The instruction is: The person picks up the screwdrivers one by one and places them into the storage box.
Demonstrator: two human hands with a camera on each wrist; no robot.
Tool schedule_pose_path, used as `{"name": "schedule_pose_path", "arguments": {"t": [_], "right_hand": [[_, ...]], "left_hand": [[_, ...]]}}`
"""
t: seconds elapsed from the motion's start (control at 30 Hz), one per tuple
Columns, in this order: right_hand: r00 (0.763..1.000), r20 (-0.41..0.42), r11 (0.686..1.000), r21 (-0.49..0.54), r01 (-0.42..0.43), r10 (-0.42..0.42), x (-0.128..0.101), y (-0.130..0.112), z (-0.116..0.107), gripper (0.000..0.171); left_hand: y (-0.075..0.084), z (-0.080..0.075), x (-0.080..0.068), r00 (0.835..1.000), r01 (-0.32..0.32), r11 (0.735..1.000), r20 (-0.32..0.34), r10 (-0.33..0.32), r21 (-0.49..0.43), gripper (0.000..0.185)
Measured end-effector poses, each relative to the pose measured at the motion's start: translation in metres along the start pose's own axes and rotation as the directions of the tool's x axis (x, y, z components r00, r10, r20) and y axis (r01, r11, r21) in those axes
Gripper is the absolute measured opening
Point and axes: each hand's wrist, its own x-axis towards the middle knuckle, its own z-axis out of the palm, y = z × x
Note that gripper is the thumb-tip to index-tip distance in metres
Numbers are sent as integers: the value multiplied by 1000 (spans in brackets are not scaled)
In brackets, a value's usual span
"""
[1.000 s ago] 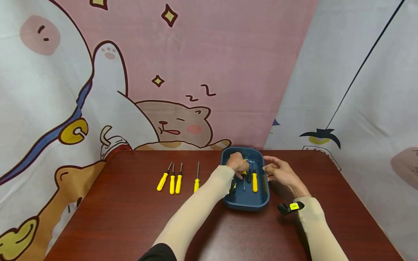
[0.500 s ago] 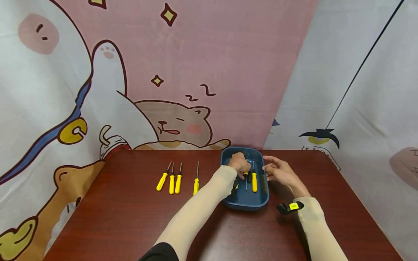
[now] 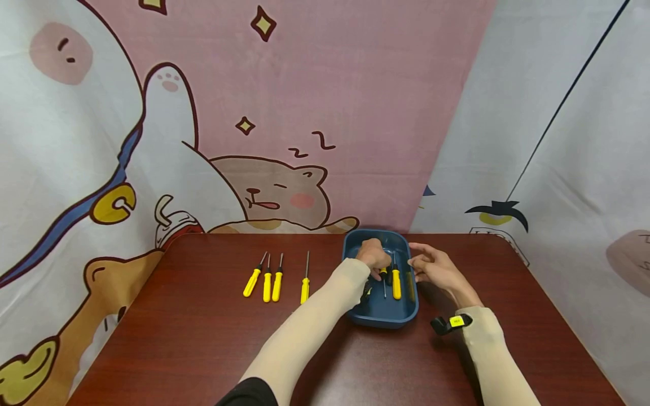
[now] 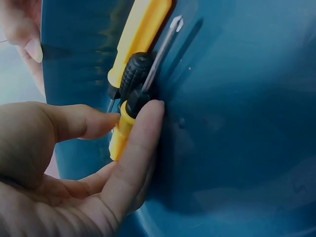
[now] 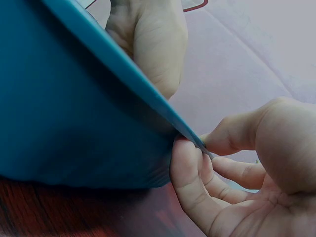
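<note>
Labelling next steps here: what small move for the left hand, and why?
The left hand should probably lower the pinched screwdriver onto the tray floor: its shaft's shadow falls apart from it, so it looks raised, and the black handle is close by. The right hand's grip is on the tray's edge.

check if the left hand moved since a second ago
Yes, slightly: in the head view, the left hand has shifted right, toward the right-hand wall of the blue tray, which has stayed put.

Cream sleeves [image 3: 311, 328], perhaps black shirtsleeve [image 3: 250, 394]
</note>
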Motion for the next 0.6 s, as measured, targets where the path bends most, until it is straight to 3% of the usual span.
{"name": "schedule_pose_path", "arguments": {"t": [0.23,0.6], "right_hand": [[1000,0,1000,-4,13,-13,-1,1,-1,58],[1000,3,1000,-7,15,-15,-1,1,-1,58]], "left_hand": [[-1,-1,4,1000,-4,999,3,4,43,19],[-3,-5,-1,1000,-10,1000,-5,10,18,20]]}}
